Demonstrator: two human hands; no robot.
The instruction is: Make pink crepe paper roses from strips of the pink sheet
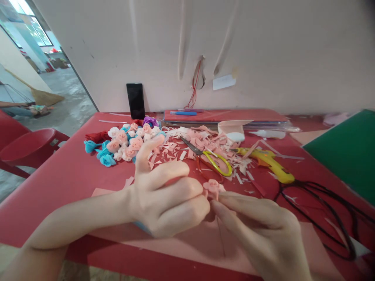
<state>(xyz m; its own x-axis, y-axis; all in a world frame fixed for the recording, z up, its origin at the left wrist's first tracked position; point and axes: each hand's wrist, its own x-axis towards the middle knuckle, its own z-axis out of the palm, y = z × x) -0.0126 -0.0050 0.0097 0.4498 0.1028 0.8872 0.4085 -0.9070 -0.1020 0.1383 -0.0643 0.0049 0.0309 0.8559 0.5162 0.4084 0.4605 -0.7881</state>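
Note:
A small pink crepe-paper rose (211,185) sits between my two hands, above a pink paper sheet (202,244). My right hand (263,226) pinches the rose's side and base between thumb and index finger. Curled fingers of my left hand (172,195) close on the rose from the other side, while one finger points up; the fingertips are partly hidden. A thin dark line hangs below the rose, too faint to identify. Just beyond my hands lie scissors (216,162) with yellow and orange handles, among pink and white paper scraps (170,150).
Pink, white, blue and purple paper roses (129,142) are heaped at the left. A yellow glue gun (271,162) with a black cable (322,218) lies right. Behind are a phone (135,101), pens (184,113) and a white bottle (269,134). A green board (345,152) leans at right.

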